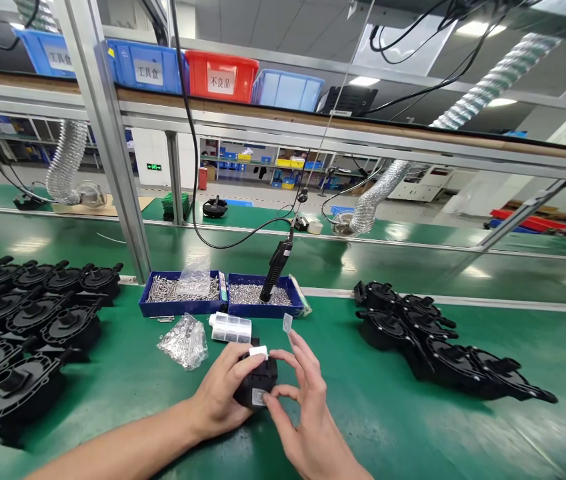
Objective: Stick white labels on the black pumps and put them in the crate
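A small black plastic part (255, 383) is held in my left hand (225, 387), whose fingers wrap around its left side. A white label (259, 352) is on its top, under my left thumb. On the face toward me is a small grey printed label (258, 397). My right hand (307, 400) is at the part's right side, its thumb touching the edge of that grey label. A second printed label (287, 323) clings to a raised right fingertip. Just behind the part lies a roll of labels (231, 327).
Blue bins of screws (183, 308) and small metal pieces (257, 311) stand behind my hands. A black electric screwdriver (277, 270) hangs over the right bin. A bag of washers (185, 341) lies left. Black housings (17, 393) fill the left; more housings (453, 363) sit right.
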Available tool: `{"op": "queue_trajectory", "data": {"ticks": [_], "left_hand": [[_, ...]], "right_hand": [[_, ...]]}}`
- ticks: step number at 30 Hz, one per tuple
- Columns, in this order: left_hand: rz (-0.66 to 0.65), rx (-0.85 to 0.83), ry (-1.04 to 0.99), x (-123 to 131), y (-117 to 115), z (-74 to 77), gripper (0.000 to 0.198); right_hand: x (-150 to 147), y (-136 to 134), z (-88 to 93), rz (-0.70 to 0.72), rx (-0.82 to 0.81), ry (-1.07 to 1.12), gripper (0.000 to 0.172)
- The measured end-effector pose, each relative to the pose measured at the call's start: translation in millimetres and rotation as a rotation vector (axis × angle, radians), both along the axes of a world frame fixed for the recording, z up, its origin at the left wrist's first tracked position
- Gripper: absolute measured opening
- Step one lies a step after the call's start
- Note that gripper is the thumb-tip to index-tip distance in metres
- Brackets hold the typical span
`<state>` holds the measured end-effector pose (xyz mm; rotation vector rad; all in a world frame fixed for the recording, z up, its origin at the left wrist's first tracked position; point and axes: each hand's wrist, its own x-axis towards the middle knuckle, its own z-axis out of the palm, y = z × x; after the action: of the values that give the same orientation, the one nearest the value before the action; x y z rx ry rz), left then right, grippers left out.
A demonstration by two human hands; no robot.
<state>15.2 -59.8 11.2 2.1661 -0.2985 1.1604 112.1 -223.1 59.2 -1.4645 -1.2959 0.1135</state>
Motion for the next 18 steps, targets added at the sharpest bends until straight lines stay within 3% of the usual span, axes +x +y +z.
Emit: {"op": "queue_trajectory", "data": {"ticks": [5, 8, 14, 18], "left_hand": [[-0.012, -0.003, 0.002, -0.6, 1.3, -1.8, 0.075], [-0.008, -0.019, 0.007, 0.7, 1.3, -3.3, 0.076], [0.017, 0.032, -0.007, -0.6, -0.3, -2.5, 0.072], [0.03, 0.189, -0.053, -8.1, 1.9, 5.9, 0.064]], "right_hand": [[-2.4, -0.7, 0.0, -0.019, 0.016, -0.08, 0.068], [7.4, -3.4, -4.6, -0.103, 0.018, -0.074, 0.067], [11.3, 6.1, -22.1, -0.254, -0.258, 0.14, 0.109], [6.7, 12.9, -26.0, -0.232, -0.235, 0.054, 0.112]]}}
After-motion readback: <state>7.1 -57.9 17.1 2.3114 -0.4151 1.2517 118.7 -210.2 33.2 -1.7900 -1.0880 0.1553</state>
